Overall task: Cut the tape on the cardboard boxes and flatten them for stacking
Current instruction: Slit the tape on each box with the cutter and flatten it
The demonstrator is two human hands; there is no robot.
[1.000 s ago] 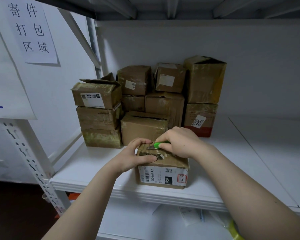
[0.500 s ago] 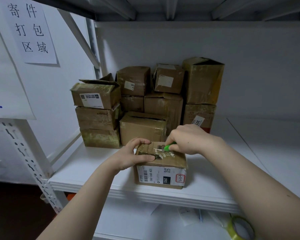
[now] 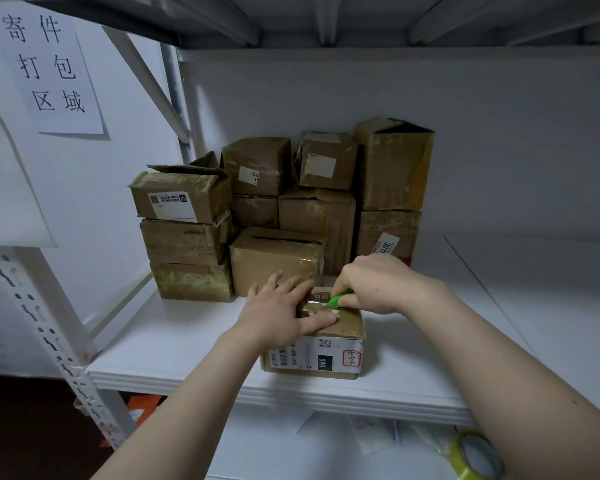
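A small brown cardboard box [image 3: 340, 327], its top wrinkled with glossy clear tape and its front face carrying a white printed shipping label [image 3: 309, 356], sits near the front edge of a smooth white shelf [image 3: 174, 348]. The left hand [image 3: 278, 313] lies flat on the box's top at its left side, fingers spread and nearly straight, thumb pressed along the near edge. The right hand [image 3: 371, 285] is curled round a green cutter [image 3: 340, 301], whose tip meets the taped top just beside the left thumb. Behind the box, against the back wall, stands a pile of worn, dented cartons [image 3: 319, 220], many wrapped in yellowed, crinkled tape. The top-left carton [image 3: 181, 199] has its flaps lifted; what it holds cannot be seen. A white paper sign [image 3: 49, 67] with handwritten characters hangs on the left wall. On the level below, a roll of yellowish tape [image 3: 478, 459] lies at the right.
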